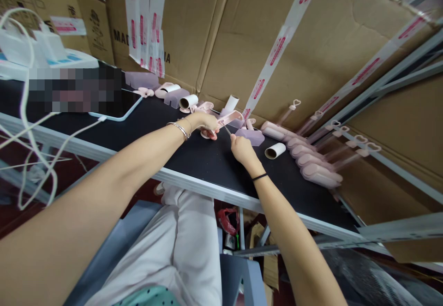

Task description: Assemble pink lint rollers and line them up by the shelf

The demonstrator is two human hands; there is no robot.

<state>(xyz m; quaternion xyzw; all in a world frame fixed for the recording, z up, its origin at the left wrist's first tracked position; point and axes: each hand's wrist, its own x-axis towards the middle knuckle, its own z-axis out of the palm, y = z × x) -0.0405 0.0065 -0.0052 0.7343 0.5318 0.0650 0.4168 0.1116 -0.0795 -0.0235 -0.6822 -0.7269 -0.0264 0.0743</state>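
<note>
Over the black tabletop, my left hand [207,123] is closed around a pink plastic part [232,118] with a long, shallow body. My right hand [242,148] grips a thin, dark pointed tool [226,129], its kind too small to tell. The tool's tip meets the pink part beside my left fingers. Just past my right hand lies a translucent purple plastic piece [251,137]. A white cardboard tube [275,151] rests on its side to the right, and another tube [188,101] lies behind my left hand.
Several pink lint-roller-like pieces with heart-ended handles [320,174] line the table's right end. A tablet [121,105] and white cables [26,89] occupy the left. Tall cardboard [194,29] stands along the back edge, and a metal shelf frame [391,87] rises at right.
</note>
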